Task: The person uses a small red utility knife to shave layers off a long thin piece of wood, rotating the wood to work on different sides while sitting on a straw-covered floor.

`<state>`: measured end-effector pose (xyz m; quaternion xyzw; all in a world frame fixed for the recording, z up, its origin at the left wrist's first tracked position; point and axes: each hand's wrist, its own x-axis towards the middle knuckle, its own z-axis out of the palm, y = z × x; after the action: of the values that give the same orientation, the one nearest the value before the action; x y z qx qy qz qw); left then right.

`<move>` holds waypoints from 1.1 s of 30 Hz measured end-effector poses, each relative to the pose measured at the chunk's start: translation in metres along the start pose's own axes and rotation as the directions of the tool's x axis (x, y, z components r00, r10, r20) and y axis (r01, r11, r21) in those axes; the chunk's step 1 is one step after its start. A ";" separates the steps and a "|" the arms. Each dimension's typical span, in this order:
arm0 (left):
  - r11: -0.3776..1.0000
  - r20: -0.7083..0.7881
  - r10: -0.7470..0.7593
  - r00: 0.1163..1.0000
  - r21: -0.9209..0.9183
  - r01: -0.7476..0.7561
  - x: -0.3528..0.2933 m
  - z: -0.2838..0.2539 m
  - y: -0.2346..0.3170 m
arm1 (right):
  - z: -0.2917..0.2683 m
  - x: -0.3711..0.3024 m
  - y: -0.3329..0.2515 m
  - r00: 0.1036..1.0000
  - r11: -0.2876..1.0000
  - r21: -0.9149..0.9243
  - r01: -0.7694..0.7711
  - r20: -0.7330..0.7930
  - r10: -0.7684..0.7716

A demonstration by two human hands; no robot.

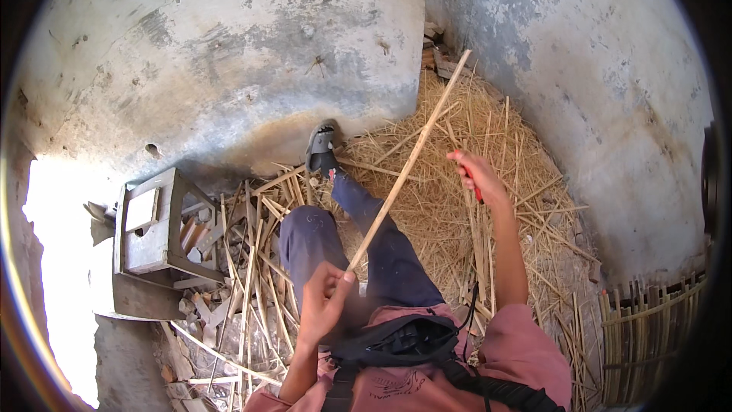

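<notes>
My left hand (pixel 323 296) is closed around the lower end of a long, pale bamboo strip (pixel 409 164). The strip slants up and away to the right, its far end over the straw. In my right hand (pixel 485 178), out to the right of the strip and apart from it, is a red-handled tool (pixel 479 194). Its working end is too small and covered to make out. Below my hands are my legs in dark trousers (pixel 313 233), one foot in a grey shoe (pixel 321 149) stretched toward the wall.
Straw and shavings (pixel 442 206) cover the floor ahead and right. Loose strips (pixel 248 290) lie over rubble at left, beside a wooden box frame (pixel 145 221). A slatted bamboo panel (pixel 648 336) stands at the right. Weathered walls (pixel 267 46) close in the space. A black waist bag (pixel 396 343) sits at my front.
</notes>
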<state>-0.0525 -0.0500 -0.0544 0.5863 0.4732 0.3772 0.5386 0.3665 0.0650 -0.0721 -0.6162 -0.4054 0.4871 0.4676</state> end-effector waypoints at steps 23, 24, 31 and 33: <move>0.974 0.226 -0.147 0.963 -0.136 0.181 0.017 0.003 0.013 | 0.097 -0.050 -0.036 0.937 0.857 0.453 0.245 0.118 -0.330; 0.975 0.225 -0.147 0.963 -0.134 0.180 0.017 0.003 0.013 | 0.100 -0.052 -0.039 0.933 0.863 0.434 0.260 0.116 -0.340; 0.984 0.230 -0.173 0.958 -0.009 0.180 0.020 0.005 0.020 | 0.102 -0.061 -0.050 0.931 0.902 0.280 0.328 0.065 -0.359; 0.999 0.184 -0.047 0.982 0.025 0.043 0.023 0.003 0.010 | 0.101 -0.067 -0.059 0.933 0.924 0.194 0.328 0.083 -0.349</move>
<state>-0.0414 -0.0283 -0.0462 0.6133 0.4382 0.3041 0.5825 0.2514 0.0330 -0.0091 -0.4634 -0.4873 0.4680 0.5734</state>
